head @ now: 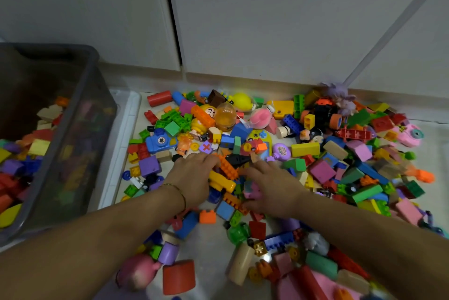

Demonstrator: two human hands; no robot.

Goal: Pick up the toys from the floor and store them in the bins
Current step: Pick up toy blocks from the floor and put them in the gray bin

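Observation:
A big heap of coloured toy bricks (306, 149), wooden blocks and small figures covers the floor. Both my hands reach into its middle. My left hand (192, 178), with a thin bracelet on the wrist, curls its fingers over a yellow block (221, 183) and an orange brick (228, 167). My right hand (272, 185) faces it, with fingers and thumb curled round a pink piece (251, 189) and the bricks beside it. A grey see-through bin (94, 95) stands at the left and holds many blocks.
The bin rests on a white lid or tray (128, 129). White cabinet doors (243, 20) and a beige skirting close off the far side. A blue toy camera (160, 141), an orange capsule (224, 115) and a red cylinder (178, 276) lie in the heap.

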